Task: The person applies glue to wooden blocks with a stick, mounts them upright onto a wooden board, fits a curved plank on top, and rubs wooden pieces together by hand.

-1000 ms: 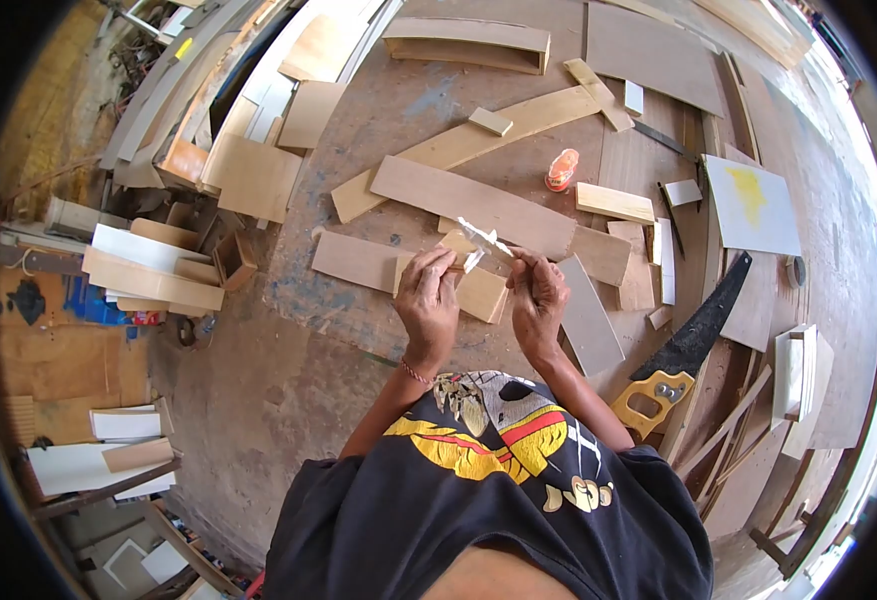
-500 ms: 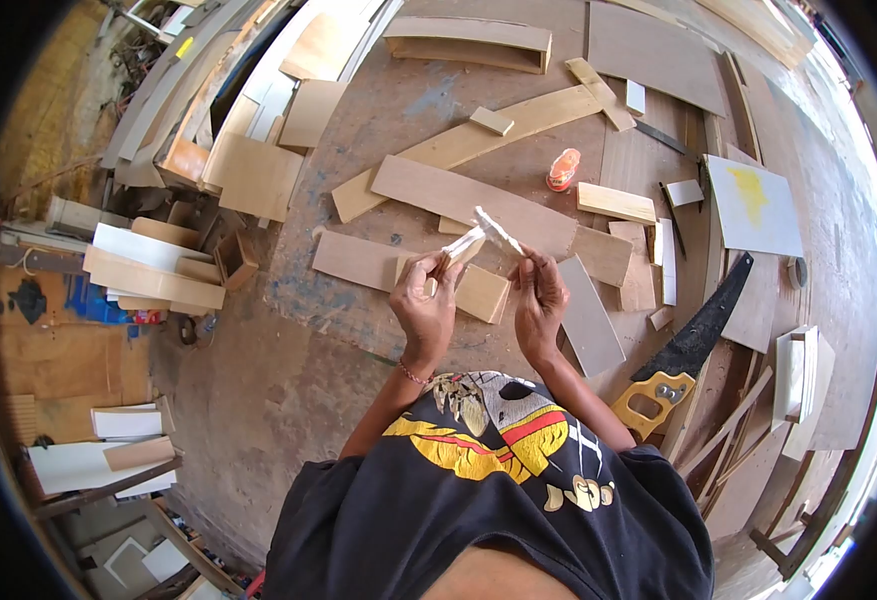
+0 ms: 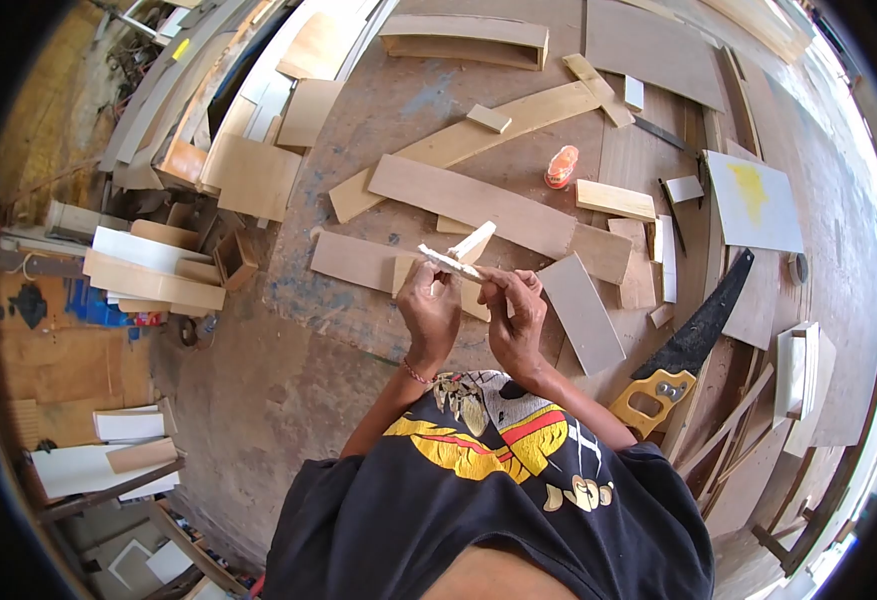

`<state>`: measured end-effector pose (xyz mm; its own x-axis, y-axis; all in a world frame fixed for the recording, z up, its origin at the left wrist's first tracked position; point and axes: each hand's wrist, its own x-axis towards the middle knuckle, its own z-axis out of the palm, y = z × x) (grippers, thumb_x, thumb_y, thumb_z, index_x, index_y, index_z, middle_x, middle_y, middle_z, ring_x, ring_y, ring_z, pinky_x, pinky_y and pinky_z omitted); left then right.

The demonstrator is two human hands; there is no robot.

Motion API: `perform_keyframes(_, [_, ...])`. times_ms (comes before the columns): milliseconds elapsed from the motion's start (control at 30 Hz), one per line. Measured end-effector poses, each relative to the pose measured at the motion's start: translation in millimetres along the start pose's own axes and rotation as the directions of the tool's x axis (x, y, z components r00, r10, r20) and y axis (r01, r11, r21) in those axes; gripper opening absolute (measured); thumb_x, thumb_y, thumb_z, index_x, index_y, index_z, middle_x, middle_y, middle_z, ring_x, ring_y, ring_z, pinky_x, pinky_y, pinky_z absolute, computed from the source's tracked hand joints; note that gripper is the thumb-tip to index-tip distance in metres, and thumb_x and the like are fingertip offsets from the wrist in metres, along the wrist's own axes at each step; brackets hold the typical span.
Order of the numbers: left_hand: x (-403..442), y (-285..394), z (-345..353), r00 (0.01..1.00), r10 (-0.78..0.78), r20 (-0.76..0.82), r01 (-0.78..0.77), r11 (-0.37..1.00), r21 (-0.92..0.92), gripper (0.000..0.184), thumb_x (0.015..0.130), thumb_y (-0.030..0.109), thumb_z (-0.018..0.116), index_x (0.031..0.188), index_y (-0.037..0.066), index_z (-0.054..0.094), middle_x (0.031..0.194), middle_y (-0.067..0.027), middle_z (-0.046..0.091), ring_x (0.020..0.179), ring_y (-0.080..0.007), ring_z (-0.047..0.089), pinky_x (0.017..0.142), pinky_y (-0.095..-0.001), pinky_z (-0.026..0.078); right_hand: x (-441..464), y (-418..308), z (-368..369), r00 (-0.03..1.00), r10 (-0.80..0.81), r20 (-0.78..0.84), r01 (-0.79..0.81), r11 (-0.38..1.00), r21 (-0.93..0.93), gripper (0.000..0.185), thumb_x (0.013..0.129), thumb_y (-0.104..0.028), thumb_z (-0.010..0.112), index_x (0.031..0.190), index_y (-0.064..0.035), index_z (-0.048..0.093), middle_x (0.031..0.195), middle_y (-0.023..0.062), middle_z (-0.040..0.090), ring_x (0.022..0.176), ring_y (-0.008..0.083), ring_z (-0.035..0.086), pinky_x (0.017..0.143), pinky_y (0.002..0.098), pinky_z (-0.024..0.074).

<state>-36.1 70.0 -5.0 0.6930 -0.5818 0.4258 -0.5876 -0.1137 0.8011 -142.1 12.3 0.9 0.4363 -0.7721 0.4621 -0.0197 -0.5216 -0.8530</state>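
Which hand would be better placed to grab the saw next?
Probably the right hand. The saw lies on that side, its handle near the right forearm; the left hand is farther away. Both hands hold small sticks, though.

- Left hand (image 3: 428, 314): pinches a small pale piece (image 3: 475, 240).
- Right hand (image 3: 519, 316): grips a white-smeared stick (image 3: 446, 262), which crosses the piece.
- Orange container (image 3: 560, 168): beyond the hands, near a wooden block (image 3: 615, 201).
- Handsaw (image 3: 696, 332): at right, yellow handle towards the wearer.
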Motion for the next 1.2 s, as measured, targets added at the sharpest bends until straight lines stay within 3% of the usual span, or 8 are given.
perform_keyframes(67, [1,5,0,0.999,0.036,0.006,-0.036,0.998,0.051,0.015,0.078,0.001,0.069,0.09,-0.004,0.063,0.083,-0.0124,0.063,0.069,-0.0224,0.062,0.064,-0.0314,0.05,1,6,0,0.999,0.046,-0.019,-0.045,0.998,0.039,0.023,0.084,0.003,0.058,0.103,-0.0093,0.065,0.068,-0.0007,0.058,0.065,0.0129,0.054,0.079,0.0317,0.0342])
perform_keyframes(133, [1,6,1,0.998,0.051,-0.038,-0.05,0.998,0.027,0.015,0.076,-0.003,0.068,0.091,-0.004,0.063,0.083,-0.0122,0.062,0.073,-0.0244,0.062,0.068,-0.0337,0.051,5,20,1,0.961,0.242,-0.133,-0.23,0.968,0.102,0.021,0.086,0.0,0.058,0.104,-0.0099,0.064,0.066,-0.0003,0.058,0.063,0.013,0.053,0.078,0.0304,0.0345])
perform_keyframes(433, [5,5,-3,0.976,0.219,0.005,-0.216,0.962,0.166,0.018,0.074,-0.005,0.067,0.091,0.0,0.062,0.092,-0.0123,0.062,0.088,-0.027,0.062,0.076,-0.0347,0.051,6,34,-4,0.946,0.29,-0.145,-0.279,0.956,0.093,0.009,0.089,-0.006,0.058,0.097,-0.0081,0.064,0.063,0.0006,0.058,0.06,0.0134,0.051,0.072,0.0294,0.0375])
perform_keyframes(500, [5,2,-2,0.976,0.216,-0.009,-0.213,0.967,0.136,0.018,0.074,-0.006,0.067,0.09,0.0,0.062,0.092,-0.012,0.062,0.088,-0.0273,0.062,0.076,-0.0347,0.051,7,32,-5,0.916,0.387,-0.1,-0.339,0.884,0.321,0.007,0.09,-0.008,0.059,0.093,-0.005,0.064,0.063,0.001,0.058,0.059,0.012,0.049,0.067,0.0283,0.038])
perform_keyframes(667, [7,-4,-2,0.97,0.245,-0.002,-0.244,0.966,0.083,0.023,0.07,-0.009,0.069,0.088,0.002,0.06,0.091,-0.0109,0.063,0.088,-0.0261,0.062,0.077,-0.0347,0.051,5,39,-4,0.928,0.364,-0.078,-0.331,0.902,0.276,0.008,0.09,-0.007,0.059,0.093,-0.0008,0.064,0.063,0.003,0.058,0.059,0.0104,0.048,0.061,0.0265,0.0389])
perform_keyframes(833, [14,5,-8,0.905,0.417,0.083,-0.425,0.881,0.205,0.021,0.07,-0.01,0.068,0.087,0.002,0.063,0.091,-0.0082,0.064,0.091,-0.025,0.062,0.08,-0.0346,0.051,5,40,-4,0.912,0.41,-0.028,-0.375,0.857,0.353,0.011,0.091,-0.008,0.058,0.093,0.0025,0.063,0.063,0.0021,0.056,0.059,0.0075,0.048,0.057,0.023,0.0397])
perform_keyframes(1033, [12,2,-5,0.935,0.348,0.072,-0.355,0.925,0.133,0.018,0.071,-0.008,0.067,0.086,0.002,0.064,0.092,-0.0079,0.064,0.093,-0.0251,0.061,0.082,-0.0352,0.05,2,38,-5,0.884,0.459,0.087,-0.446,0.773,0.45,0.014,0.095,-0.011,0.054,0.099,0.0017,0.059,0.07,-0.0017,0.052,0.062,0.0059,0.045,0.056,0.0197,0.0372])
perform_keyframes(1200, [9,-8,-5,0.955,0.294,0.033,-0.296,0.947,0.128,0.018,0.07,-0.008,0.067,0.086,0.0,0.064,0.091,-0.0094,0.064,0.089,-0.026,0.062,0.079,-0.0352,0.051,0,37,-10,0.903,0.385,0.191,-0.424,0.722,0.547,0.014,0.095,-0.012,0.054,0.098,0.0006,0.06,0.07,-0.0016,0.052,0.062,0.0058,0.045,0.057,0.0203,0.0368])
